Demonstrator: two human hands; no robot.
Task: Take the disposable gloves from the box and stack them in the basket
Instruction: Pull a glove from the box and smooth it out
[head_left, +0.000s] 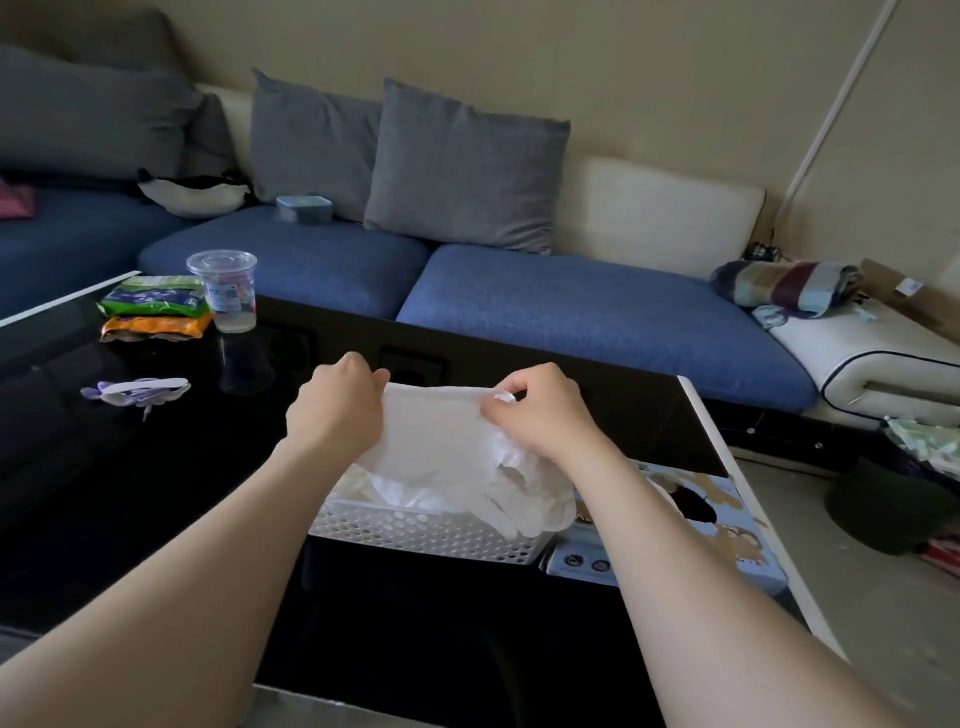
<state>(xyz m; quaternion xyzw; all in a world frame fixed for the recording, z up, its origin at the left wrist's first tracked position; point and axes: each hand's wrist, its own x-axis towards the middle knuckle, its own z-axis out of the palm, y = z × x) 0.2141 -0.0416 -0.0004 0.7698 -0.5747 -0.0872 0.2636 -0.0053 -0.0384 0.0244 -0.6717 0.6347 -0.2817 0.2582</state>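
Observation:
A white disposable glove (436, 431) is stretched by its cuff between my two hands above the basket. My left hand (337, 410) pinches the cuff's left corner and my right hand (535, 415) pinches its right corner. The glove's fingers hang down over the white perforated basket (426, 535), which holds more crumpled white gloves (410, 493). To the right of the basket lies the light-blue glove box (727, 525), its dark oval opening facing up and partly hidden by my right forearm.
The basket and box sit on a glossy black coffee table (156, 493) with a white edge. Snack packets (156, 306), a clear plastic cup (226, 291) and a small purple-white item (135, 392) lie at its far left. A blue sofa with grey cushions (457, 166) stands behind.

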